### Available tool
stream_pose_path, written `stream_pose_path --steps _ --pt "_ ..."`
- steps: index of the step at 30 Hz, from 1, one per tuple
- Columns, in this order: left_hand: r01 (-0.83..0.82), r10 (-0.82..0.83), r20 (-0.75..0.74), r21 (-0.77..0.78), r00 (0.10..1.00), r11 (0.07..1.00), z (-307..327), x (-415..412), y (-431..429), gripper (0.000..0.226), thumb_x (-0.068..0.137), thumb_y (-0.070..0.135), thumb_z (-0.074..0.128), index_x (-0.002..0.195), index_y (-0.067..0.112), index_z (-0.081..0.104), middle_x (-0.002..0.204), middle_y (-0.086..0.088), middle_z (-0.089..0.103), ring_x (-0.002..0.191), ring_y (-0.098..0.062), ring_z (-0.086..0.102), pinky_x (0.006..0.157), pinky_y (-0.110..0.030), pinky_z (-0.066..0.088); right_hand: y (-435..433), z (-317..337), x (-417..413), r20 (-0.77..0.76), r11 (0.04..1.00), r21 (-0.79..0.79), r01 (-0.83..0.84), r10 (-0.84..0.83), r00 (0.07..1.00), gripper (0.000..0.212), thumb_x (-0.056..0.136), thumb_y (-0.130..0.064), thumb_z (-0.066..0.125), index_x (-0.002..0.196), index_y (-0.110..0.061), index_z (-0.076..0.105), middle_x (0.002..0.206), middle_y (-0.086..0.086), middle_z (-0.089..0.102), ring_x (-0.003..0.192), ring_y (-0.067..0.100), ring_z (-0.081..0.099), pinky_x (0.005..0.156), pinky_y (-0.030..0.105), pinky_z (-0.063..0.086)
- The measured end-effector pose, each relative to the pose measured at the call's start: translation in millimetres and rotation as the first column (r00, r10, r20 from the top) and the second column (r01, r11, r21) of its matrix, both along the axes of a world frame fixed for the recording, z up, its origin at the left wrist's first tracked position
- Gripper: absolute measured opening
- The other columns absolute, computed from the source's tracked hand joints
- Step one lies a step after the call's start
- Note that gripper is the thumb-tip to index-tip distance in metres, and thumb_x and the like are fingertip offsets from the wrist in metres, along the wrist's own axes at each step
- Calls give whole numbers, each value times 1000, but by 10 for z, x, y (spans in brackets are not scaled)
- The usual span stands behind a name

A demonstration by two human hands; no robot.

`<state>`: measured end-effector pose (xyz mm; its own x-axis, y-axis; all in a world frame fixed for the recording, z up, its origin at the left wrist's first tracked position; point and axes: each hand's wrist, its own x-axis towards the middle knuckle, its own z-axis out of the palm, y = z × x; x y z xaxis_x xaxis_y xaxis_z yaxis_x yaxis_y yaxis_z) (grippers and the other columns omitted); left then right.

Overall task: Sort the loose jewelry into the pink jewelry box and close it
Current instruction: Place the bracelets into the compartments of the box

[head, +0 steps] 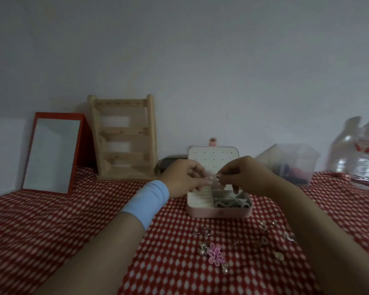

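Note:
The pink jewelry box (218,212) stands open on the red patterned cloth, its white perforated lid (213,155) upright. My left hand (182,179) and my right hand (246,177) meet above the box's back compartments, fingertips pinching a small shiny jewelry piece (213,177) between them. Chains lie in the box's right compartments (230,202). Loose jewelry lies in front of the box: rings (202,231), a pink flower earring (215,255) and several small gold pieces (273,237).
A red-framed mirror (51,152) and a wooden earring stand (124,137) lean on the wall at back left. At back right stand a clear plastic organizer (290,162) and a large water bottle (360,152). A dark object (168,163) sits behind my left hand.

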<state>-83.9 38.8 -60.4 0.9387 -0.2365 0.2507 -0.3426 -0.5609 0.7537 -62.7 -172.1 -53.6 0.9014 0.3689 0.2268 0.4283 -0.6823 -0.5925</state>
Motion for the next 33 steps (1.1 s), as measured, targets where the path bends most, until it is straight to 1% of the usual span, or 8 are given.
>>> stream_pose_path --steps 4,7,11,18,23,28,30,33 --pt "-3 -2 50 97 999 995 -102 192 -263 10 83 13 76 92 17 74 81 5 72 69 -5 67 59 -14 50 -175 -105 123 -1 996 7 92 -92 996 9 88 -17 76 89 -25 71 81 -8 73 69 10 69 56 13 50" --pt "-6 -13 99 190 995 982 -173 262 -361 11 82 15 76 93 18 76 86 9 71 76 -3 66 71 -15 53 -244 -184 154 -7 988 -107 110 -111 994 9 88 -20 75 97 -22 74 83 -14 68 75 0 65 56 7 48" --pt "24 -66 129 301 989 953 -237 271 -385 13 83 20 76 95 21 78 91 12 71 84 2 63 82 -14 50 -304 -235 146 -7 975 -200 96 -99 995 9 83 -30 80 91 -26 78 76 -16 70 76 1 67 78 19 57" --pt "1 -66 163 368 984 930 -319 300 -365 14 84 23 75 97 25 74 92 14 63 77 2 55 75 -13 43 -311 -263 114 60 981 -151 122 -114 992 15 83 -24 81 98 -25 79 83 -20 69 83 -2 67 86 20 57" --pt "35 -93 135 381 987 924 -242 300 -259 11 88 27 69 97 27 76 92 16 66 88 -2 60 84 -20 48 -238 -237 53 59 946 -310 94 -80 995 15 90 -19 72 100 -27 81 98 -13 76 84 0 65 83 16 55" --pt "-93 54 143 285 988 954 -35 379 239 10 87 21 70 91 30 73 96 14 69 89 -2 62 87 -22 50 -25 -111 -12 190 947 -286 148 -95 977 18 95 -21 67 107 -27 78 106 -14 75 69 -11 54 56 -4 37" --pt "-130 104 96 338 990 932 -39 442 495 14 89 17 67 95 28 72 103 8 69 94 -7 62 93 -27 49 180 -20 -33 215 946 -306 104 -38 976 17 95 -24 66 106 -29 78 106 -16 74 78 -6 59 65 -2 41" --pt "-164 166 33 424 986 891 -117 489 801 27 91 10 62 115 21 68 120 1 66 106 -12 60 96 -23 44 581 95 -15 206 926 -376 25 57 977 19 95 -25 64 105 -32 78 106 -15 74 93 6 65 80 20 53"
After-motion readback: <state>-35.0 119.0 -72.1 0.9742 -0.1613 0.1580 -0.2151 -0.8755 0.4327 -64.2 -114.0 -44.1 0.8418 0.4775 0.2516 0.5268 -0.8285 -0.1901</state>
